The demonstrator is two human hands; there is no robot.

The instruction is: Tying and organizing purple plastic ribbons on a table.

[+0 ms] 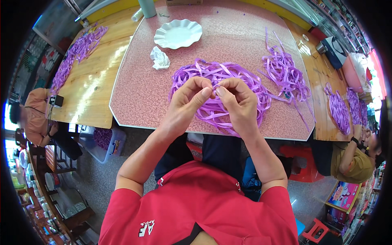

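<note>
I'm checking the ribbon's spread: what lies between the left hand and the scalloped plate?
The head view shows part of the purple ribbon heap, then bare pink tabletop, between the left hand and scalloped plate.

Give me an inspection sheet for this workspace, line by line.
Surface: pink speckled tabletop, wooden tables alongside.
Job's things: ribbon pile, purple, beneath the hands; second purple pile to its right.
Clutter: scalloped white plate, crumpled white tissue.
Hands: left hand and right hand pinched, fingertips close together; anything held is mostly hidden.
Cables: none clearly made out.
Surroundings: one person at far left, another person at far right; red stool.
</note>
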